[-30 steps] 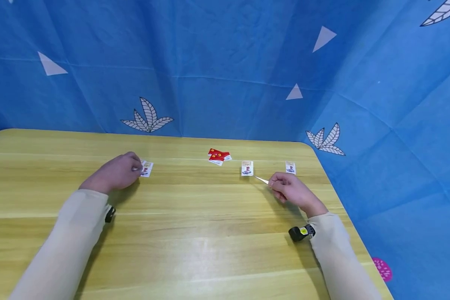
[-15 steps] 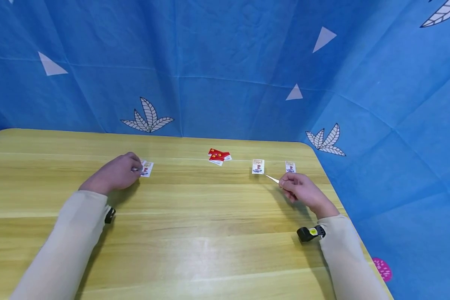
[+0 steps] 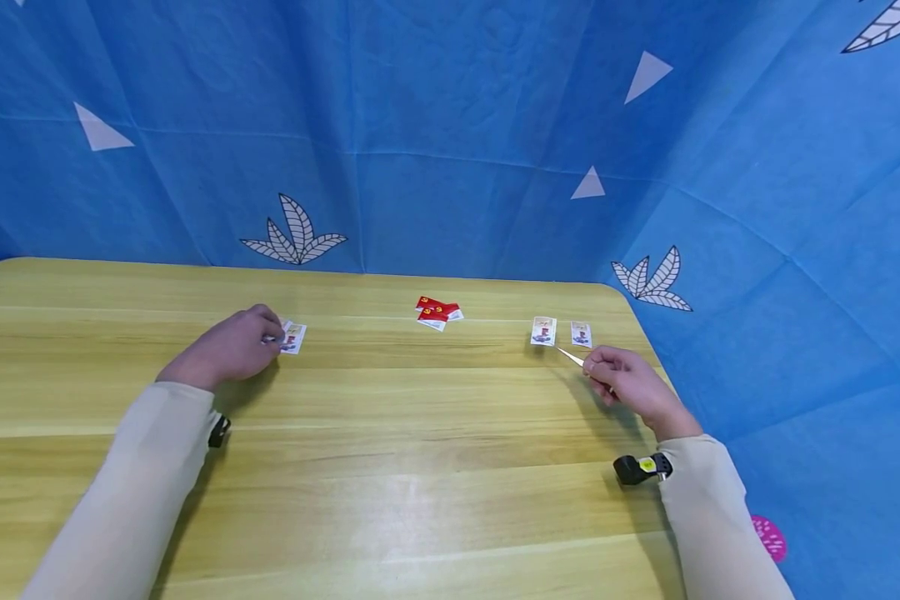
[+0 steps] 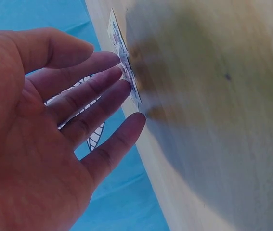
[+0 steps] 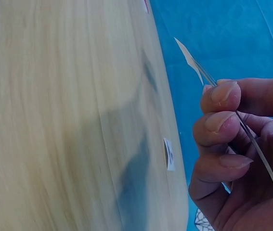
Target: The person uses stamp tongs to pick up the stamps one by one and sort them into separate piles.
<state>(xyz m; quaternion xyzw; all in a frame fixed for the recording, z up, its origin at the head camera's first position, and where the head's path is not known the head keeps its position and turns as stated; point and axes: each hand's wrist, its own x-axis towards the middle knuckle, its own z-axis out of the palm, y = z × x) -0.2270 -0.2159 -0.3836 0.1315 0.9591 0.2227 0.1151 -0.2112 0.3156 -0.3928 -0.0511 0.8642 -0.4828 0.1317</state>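
Above the table (image 3: 405,467), right side: printed slip (image 3: 543,331) hanging in tweezers (image 3: 572,358)

Tweezer tips are gripping the printed slip at its near right corner. Its shadow is falling on the wood below, apart from it, so it is riding clear of the surface. Right wrist view is showing it nearly edge-on.

Right hand (image 3: 630,385) is pinching the tweezers between thumb and fingertips, remaining fingers curling in toward the palm.

Second slip (image 3: 581,334), similar print, is lying flat just right of the held one, beyond the right hand.

Red slips (image 3: 437,312) are overlapping in a bunch near the back edge, between the hands, yellow emblems facing up.

Farther left, left hand (image 3: 228,346) is holding its fingers extended and slightly spread, thumb standing off. Fingertips are sitting at the left slip (image 3: 296,339); can't tell whether they're pressing or only brushing it.

Beige sleeves (image 3: 120,492) are covering both forearms; a black wrist device (image 3: 633,470) is showing at the right one. Blue cloth (image 3: 435,125) with white triangles and leaf prints is hanging behind and to the right.
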